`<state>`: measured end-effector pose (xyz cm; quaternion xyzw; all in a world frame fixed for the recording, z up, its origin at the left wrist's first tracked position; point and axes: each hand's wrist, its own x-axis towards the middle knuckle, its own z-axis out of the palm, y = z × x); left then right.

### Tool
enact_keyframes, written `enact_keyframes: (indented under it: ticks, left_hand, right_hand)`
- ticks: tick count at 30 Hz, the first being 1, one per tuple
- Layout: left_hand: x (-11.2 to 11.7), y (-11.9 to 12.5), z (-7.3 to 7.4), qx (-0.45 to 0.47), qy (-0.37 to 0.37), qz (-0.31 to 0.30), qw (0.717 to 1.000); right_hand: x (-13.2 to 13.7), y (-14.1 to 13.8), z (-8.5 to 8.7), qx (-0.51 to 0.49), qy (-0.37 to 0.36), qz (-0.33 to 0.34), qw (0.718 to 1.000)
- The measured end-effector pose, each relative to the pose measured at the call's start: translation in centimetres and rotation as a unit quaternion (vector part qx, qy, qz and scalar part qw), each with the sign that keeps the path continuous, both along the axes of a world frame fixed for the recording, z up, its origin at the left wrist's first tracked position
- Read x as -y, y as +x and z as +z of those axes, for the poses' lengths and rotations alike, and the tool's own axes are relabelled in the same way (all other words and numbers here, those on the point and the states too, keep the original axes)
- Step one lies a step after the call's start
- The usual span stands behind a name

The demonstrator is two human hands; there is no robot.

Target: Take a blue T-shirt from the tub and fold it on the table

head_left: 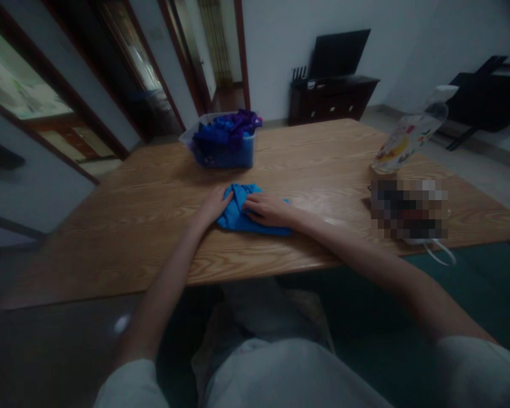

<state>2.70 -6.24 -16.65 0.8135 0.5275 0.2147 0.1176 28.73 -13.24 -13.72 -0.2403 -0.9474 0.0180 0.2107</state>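
Observation:
A bright blue cloth (237, 218) lies crumpled on the wooden table (153, 226), a little in from its near edge. My left hand (215, 205) rests against the cloth's left side with its fingers curled onto the fabric. On the cloth's right part lies my right hand (268, 208), fingers bent and pressing the fabric down. Behind them, farther across the table, stands a clear plastic box (223, 143) filled with several blue and purple cloths.
A clear bottle with a colourful label (408, 139) stands tilted-looking at the table's right. Near it lies a blurred-out object (408, 208) with a white loop hanging over the edge. A dark TV cabinet (332, 97) stands at the far wall; doorways are on the left.

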Motion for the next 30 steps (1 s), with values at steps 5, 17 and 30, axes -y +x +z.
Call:
enact_keyframes:
  ticks: [5, 17, 30]
  left_hand:
    - [0.3, -0.1, 0.2, 0.006, -0.001, -0.004, 1.000]
    - [0.4, -0.1, 0.2, -0.006, -0.003, 0.000, 1.000]
    - [0.3, -0.2, 0.1, 0.001, -0.008, -0.001, 1.000]
  right_hand:
    - [-1.7, 2.6, 0.9, -0.021, -0.046, -0.103, 0.993]
    - [-5.6, 6.4, -0.6, 0.053, -0.102, -0.269, 0.956]
    - [-5.6, 5.8, -1.0, 0.079, -0.093, -0.279, 0.953]
